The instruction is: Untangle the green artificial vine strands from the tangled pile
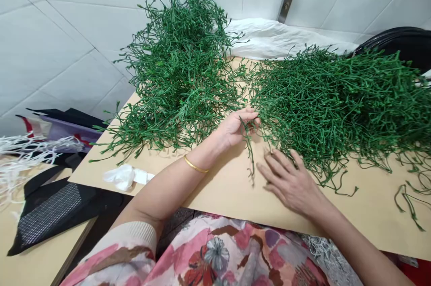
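Two heaps of thin green plastic stems lie on a tan table (pixel 222 187): a taller left heap (pixel 182 66) and a wide right heap (pixel 323 102). My left hand (pixel 240 126), with a gold bangle on its wrist, is between the heaps, fingers closed on a green stem (pixel 251 156) that hangs down toward the table. At the front edge of the right heap, my right hand (pixel 286 178) rests palm down with its fingers spread, its fingertips beside a few loose stems.
A crumpled white tissue (pixel 124 177) lies left of my forearm. White netting (pixel 20 165) and a black mesh item (pixel 54 214) are at the far left. Behind the heaps are white cloth (pixel 279 37), a tiled wall and a black round object (pixel 400 46). Loose stems (pixel 411 207) lie at right.
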`<state>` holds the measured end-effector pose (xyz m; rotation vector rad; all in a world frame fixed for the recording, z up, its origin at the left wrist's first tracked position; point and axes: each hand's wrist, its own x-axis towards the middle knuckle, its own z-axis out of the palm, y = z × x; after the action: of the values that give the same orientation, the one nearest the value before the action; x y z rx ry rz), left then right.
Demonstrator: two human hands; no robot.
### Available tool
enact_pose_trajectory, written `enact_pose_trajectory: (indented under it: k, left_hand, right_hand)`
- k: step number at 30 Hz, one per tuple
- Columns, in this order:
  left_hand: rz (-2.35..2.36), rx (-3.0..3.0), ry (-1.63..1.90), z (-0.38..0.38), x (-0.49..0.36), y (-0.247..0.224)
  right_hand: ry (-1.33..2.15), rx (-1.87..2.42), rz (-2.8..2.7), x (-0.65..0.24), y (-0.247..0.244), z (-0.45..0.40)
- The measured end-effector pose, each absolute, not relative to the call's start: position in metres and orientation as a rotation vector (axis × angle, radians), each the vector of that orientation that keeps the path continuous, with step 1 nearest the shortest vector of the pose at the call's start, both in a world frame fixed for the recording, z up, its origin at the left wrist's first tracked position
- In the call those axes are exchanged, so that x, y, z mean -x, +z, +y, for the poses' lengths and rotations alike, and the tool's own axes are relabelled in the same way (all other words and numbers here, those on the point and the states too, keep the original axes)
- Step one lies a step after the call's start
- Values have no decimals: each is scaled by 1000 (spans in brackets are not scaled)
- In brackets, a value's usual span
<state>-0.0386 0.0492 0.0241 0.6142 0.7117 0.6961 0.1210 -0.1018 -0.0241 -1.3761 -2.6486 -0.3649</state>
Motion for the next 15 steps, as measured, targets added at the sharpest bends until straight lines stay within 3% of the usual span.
enact_pose_trajectory:
  k: [6, 15]
  left_hand:
    - [599, -697, 460, 35, 35, 23]
    - [643, -735, 529, 38, 30, 13]
  right_hand:
    - [-566, 1525, -2522, -164, -20, -45]
    - [-567, 1527, -2510, -183, -19, -22]
